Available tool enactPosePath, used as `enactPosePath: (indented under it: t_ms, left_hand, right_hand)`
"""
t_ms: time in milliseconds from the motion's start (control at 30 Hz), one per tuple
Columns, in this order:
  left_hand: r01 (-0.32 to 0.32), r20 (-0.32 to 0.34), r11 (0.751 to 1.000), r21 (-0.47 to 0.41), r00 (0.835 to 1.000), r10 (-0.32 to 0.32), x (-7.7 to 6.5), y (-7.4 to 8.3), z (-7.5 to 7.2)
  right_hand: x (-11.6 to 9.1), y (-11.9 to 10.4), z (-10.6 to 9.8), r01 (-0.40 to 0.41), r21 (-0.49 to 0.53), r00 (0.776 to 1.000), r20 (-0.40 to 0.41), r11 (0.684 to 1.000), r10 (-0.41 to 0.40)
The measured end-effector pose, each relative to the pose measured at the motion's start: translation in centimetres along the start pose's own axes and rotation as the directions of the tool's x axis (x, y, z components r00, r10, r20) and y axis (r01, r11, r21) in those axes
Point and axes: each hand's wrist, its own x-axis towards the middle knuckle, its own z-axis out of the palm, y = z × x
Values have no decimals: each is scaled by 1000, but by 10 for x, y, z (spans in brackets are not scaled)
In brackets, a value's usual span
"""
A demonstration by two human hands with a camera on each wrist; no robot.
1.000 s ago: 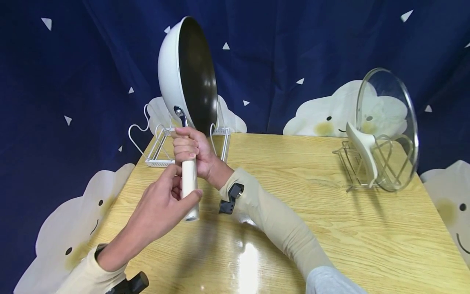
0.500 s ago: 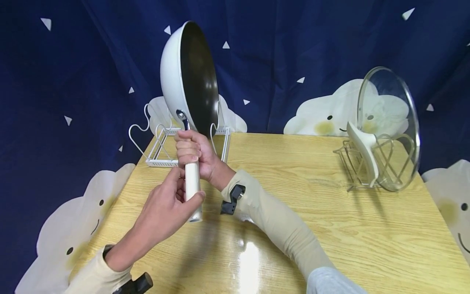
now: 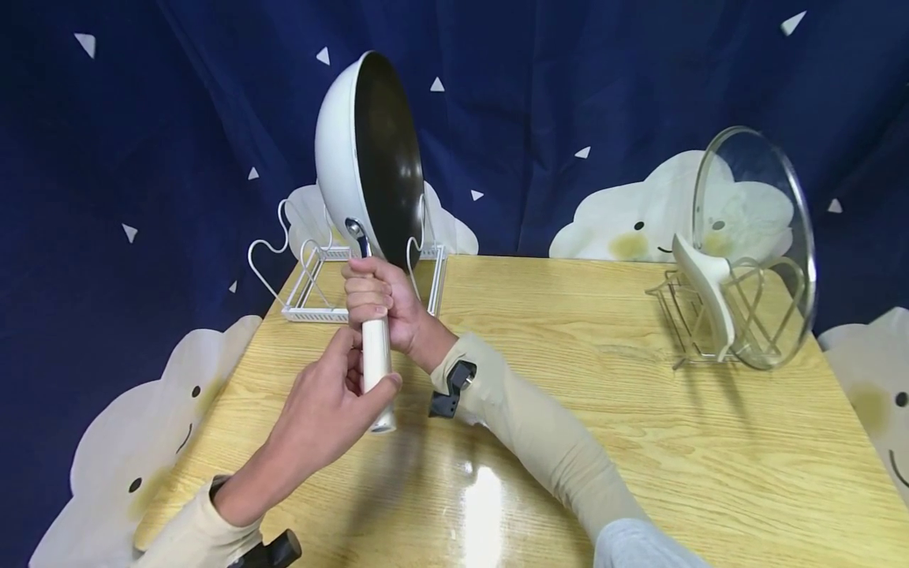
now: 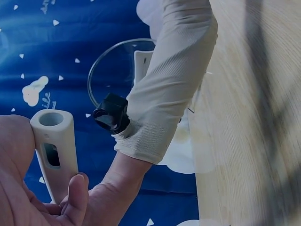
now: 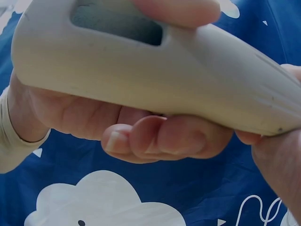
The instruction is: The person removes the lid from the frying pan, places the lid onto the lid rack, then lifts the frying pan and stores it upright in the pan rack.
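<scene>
A wok (image 3: 389,158), white outside and dark inside, stands on edge with its bowl over a white wire rack (image 3: 312,314). My right hand (image 3: 379,296) grips its cream handle (image 3: 376,355) at the end nearest the bowl. Lower down, my left hand (image 3: 319,406) holds the same handle, thumb on one side and fingers on the other. The handle's hollow end and hanging slot show in the left wrist view. Seen from the right wrist, the left fingers (image 5: 181,136) curl under the handle. The bowl hides part of the rack.
At the right of the wooden table (image 3: 540,379), a glass lid with a white handle (image 3: 703,276) stands upright in a metal wire rack (image 3: 682,319). A dark blue curtain (image 3: 497,118) with cloud prints hangs behind the table.
The wok has come down a little and shifted slightly right, its bowl lower over the white rack. Both hands have moved with it, keeping their hold on the handle.
</scene>
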Motion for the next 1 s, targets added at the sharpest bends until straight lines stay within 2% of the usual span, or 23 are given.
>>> enactPosePath:
  t_ms: [1000]
  left_hand:
    - [14,19,1000,19,1000,-15,-2,1,3]
  right_hand:
    - [-7,4,-11,19,64,996,84,998,-24]
